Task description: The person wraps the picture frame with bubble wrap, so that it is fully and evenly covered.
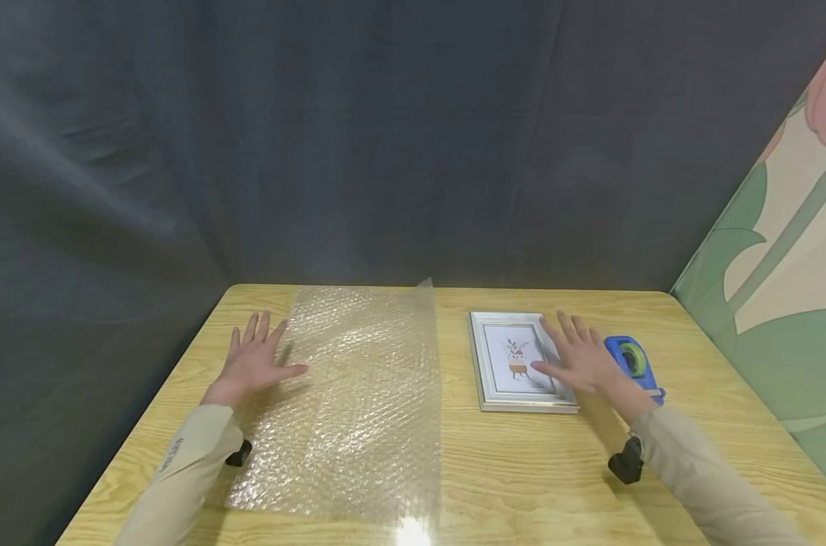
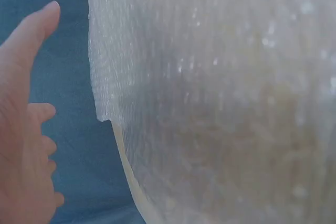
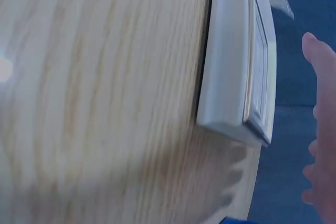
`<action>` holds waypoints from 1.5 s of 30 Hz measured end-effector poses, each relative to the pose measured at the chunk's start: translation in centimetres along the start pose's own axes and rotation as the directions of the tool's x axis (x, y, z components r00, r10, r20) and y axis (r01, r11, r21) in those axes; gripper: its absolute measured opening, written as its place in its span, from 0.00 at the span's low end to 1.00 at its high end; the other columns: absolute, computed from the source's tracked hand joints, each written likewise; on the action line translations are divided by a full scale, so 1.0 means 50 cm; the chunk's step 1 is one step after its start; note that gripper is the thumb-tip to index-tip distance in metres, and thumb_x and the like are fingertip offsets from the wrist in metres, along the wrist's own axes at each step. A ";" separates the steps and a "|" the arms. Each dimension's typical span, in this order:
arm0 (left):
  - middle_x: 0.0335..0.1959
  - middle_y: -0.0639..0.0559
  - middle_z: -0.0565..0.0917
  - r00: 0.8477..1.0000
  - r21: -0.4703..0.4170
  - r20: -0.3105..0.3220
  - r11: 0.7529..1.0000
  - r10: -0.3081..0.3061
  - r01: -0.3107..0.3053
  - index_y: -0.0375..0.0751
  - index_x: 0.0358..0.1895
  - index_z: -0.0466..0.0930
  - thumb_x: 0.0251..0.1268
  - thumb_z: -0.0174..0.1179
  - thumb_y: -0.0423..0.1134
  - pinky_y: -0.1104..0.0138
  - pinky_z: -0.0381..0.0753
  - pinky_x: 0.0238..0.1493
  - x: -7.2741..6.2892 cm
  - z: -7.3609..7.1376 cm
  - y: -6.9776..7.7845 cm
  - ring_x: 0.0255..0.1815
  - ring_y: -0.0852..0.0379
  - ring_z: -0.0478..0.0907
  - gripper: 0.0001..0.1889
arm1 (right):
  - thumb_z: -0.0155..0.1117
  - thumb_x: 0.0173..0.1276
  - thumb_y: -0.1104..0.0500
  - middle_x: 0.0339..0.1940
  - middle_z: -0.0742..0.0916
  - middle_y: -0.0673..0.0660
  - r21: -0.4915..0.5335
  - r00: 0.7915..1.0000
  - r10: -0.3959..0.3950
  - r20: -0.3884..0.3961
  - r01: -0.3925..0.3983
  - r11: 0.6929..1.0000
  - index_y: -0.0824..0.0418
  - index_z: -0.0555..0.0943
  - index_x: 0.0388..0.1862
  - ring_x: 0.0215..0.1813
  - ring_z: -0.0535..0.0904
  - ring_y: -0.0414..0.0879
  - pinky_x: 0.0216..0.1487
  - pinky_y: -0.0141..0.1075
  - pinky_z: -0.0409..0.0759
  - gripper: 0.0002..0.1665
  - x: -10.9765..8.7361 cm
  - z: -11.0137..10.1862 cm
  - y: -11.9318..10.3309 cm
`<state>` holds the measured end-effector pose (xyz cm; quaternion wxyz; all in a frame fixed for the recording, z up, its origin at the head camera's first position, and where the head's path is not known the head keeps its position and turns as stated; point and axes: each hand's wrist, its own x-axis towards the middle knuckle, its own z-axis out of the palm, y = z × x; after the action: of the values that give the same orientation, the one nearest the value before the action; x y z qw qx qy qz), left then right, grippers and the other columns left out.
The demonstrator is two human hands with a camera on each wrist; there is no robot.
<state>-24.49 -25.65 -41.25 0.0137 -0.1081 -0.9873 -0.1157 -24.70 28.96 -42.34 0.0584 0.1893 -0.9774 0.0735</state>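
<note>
My left hand point(image 1: 254, 364), its fingers spread, hovers over the left edge of a sheet of clear bubble wrap point(image 1: 365, 402) lying flat on the table. In the left wrist view the hand point(image 2: 23, 129) holds nothing and stands apart from the bubble wrap point(image 2: 210, 103). My right hand point(image 1: 579, 360) is also spread, above the right side of a silver-white picture frame point(image 1: 491, 400) that holds a print of a potted plant. The right wrist view shows a gap between that hand point(image 3: 323, 129) and the picture frame point(image 3: 226, 66). Part of the frame's right side is hidden by the hand.
A blue tape dispenser point(image 1: 620, 345) with a greenish roll sits just right of the right hand, partly covered by the forearm. Dark cloth point(image 1: 413, 152) hangs behind the wooden table point(image 1: 522, 478). A flower-patterned wall point(image 1: 788, 303) borders the right side.
</note>
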 end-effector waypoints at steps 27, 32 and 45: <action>0.67 0.26 0.52 0.990 -0.303 0.126 0.947 -0.066 0.102 0.29 0.70 0.41 0.61 0.54 0.56 0.38 0.56 0.59 -0.088 0.003 -0.050 0.64 0.28 0.51 0.46 | 0.60 0.63 0.55 0.68 0.62 0.66 0.522 0.983 -0.179 -0.023 0.165 0.837 0.68 0.53 0.69 0.67 0.59 0.60 0.65 0.52 0.60 0.42 0.080 0.034 -0.251; 0.65 0.23 0.53 0.988 -0.330 0.134 0.937 -0.071 0.113 0.25 0.68 0.40 0.62 0.54 0.50 0.40 0.60 0.58 -0.095 0.009 -0.056 0.62 0.28 0.54 0.44 | 0.61 0.62 0.59 0.67 0.64 0.68 0.613 0.992 -0.127 -0.010 0.106 0.783 0.69 0.54 0.69 0.61 0.67 0.61 0.58 0.52 0.69 0.41 0.098 0.056 -0.267; 0.53 0.25 0.70 0.985 -0.335 0.144 0.932 -0.092 0.136 0.20 0.63 0.54 0.61 0.56 0.42 0.49 0.76 0.44 -0.103 0.019 -0.051 0.51 0.32 0.70 0.35 | 0.59 0.59 0.69 0.63 0.66 0.74 0.717 0.998 -0.063 0.001 0.043 0.696 0.75 0.49 0.68 0.52 0.74 0.62 0.51 0.45 0.77 0.43 0.125 0.087 -0.291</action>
<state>-20.03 -28.95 -43.03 -0.0745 -0.0584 -0.9555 -0.2795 -25.34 12.64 -43.94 -0.0303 0.2262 -0.8666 0.4438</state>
